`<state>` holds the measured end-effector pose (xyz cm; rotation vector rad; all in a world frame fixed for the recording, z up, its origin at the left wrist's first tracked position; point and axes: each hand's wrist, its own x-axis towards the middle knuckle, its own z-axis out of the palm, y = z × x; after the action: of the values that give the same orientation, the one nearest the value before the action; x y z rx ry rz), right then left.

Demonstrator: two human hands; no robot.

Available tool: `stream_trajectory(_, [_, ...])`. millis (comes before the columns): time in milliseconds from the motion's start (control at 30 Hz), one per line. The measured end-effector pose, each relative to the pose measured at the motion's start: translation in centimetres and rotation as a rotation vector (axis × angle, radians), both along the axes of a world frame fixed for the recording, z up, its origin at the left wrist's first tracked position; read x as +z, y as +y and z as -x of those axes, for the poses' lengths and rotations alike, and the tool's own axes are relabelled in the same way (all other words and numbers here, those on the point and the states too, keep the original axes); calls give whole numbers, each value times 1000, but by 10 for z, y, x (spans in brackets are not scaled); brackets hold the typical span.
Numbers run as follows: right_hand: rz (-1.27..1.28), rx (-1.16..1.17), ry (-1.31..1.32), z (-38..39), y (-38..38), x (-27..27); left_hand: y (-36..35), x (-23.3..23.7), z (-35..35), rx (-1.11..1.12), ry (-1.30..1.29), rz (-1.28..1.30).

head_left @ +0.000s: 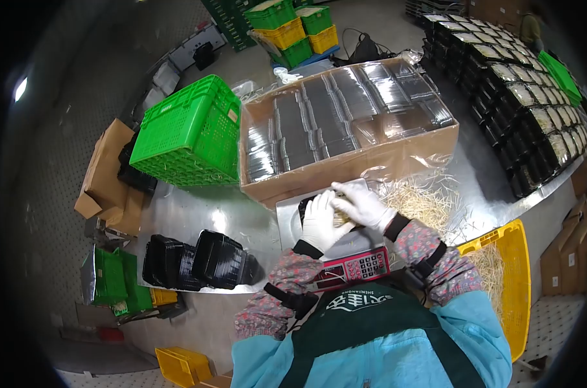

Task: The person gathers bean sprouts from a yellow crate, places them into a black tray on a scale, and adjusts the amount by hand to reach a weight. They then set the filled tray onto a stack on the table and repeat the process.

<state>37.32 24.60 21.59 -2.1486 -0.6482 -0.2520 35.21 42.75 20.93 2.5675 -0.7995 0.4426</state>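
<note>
My left hand (322,223), in a white glove, lies over a small black tray (302,205), its fingers stretched out and lying flat. From the right, my gloved right hand (365,205) reaches over the same tray, fingers extended and apart. Pale thin stalks (341,218) show between the two hands; the hands hide most of the tray. Beneath it is the metal plate of a weighing scale (289,223), with a red keypad panel (353,268) on the side towards me. A heap of loose pale stalks (421,202) lies beside my right hand.
Behind the scale stands a cardboard box (345,169) of stacked clear lids. Green crates (188,132) are at its left, stacked black trays (219,258) nearer me. Filled black trays (500,97) are piled at the right. A yellow crate (517,284) of stalks sits by my right elbow.
</note>
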Motion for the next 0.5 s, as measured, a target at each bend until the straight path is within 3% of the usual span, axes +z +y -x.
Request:
stream_trajectory(67, [226,-61,224,-1,20,-6,-7,-8,-8,-3,43,-80])
stream_trajectory(167, [195,-147,55,5,37,-44,-7,-34,-19,31,75,-83])
stream_trajectory(200, [226,-114,146,3,37,-38,0,-66,-35,3,143,-26])
stream_trajectory(233, [257,-76,231,2,35,-29,2,-59,-34,-10,35,-125])
stream_trajectory(367, [349,119,267,-4,11,5,-2,-29,-20,-21,129,-69])
stream_trajectory(433, [278,54,162,-22,-7,22,0,-22,-17,-59,137,-7])
stream_trajectory(500, [64,-172,-59,-52,-29,34,2,-16,-12,-38,194,22])
